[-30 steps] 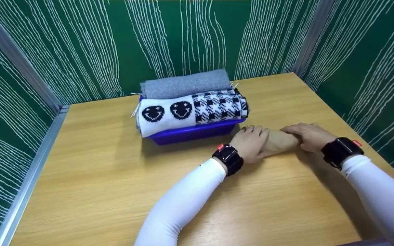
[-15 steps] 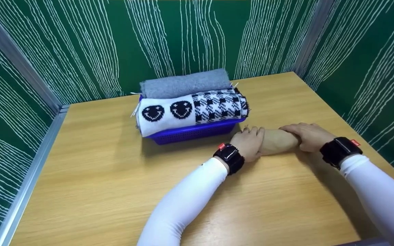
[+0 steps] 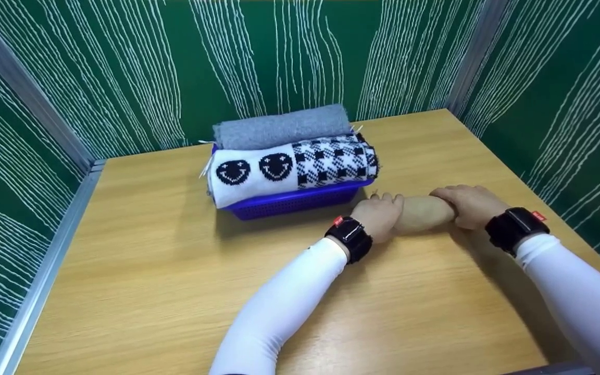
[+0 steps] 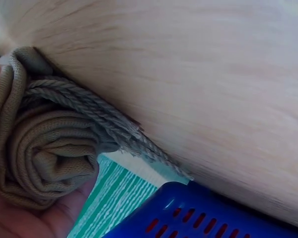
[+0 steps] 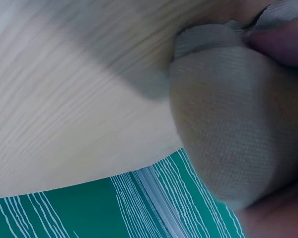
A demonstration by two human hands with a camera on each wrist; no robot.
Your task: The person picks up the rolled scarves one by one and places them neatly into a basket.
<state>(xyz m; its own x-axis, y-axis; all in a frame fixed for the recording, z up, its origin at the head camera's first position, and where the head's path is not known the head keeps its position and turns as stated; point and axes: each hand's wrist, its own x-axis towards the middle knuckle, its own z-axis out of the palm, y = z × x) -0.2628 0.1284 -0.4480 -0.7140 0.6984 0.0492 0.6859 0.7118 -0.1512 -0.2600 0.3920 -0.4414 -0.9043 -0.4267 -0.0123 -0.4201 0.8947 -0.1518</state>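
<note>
A tan rolled cloth [image 3: 424, 212] lies on the wooden table [image 3: 175, 291], just right of a blue basket [image 3: 300, 202]. My left hand [image 3: 380, 214] grips its left end, fingers curled over the top. My right hand [image 3: 464, 206] grips its right end. The left wrist view shows the roll's spiral end [image 4: 44, 158] with tassel fringe against my palm. In the right wrist view the tan cloth [image 5: 233, 139] fills the frame beside a fingertip [image 5: 283, 42].
The blue basket holds a grey rolled cloth [image 3: 282, 128] at the back and a white one with black smiley faces and checks [image 3: 289, 167] in front. Green patterned walls [image 3: 289, 57] enclose the table on three sides.
Both hands and the tan roll have shifted slightly away from me, towards the basket. My left fingers have curled further over the roll.
</note>
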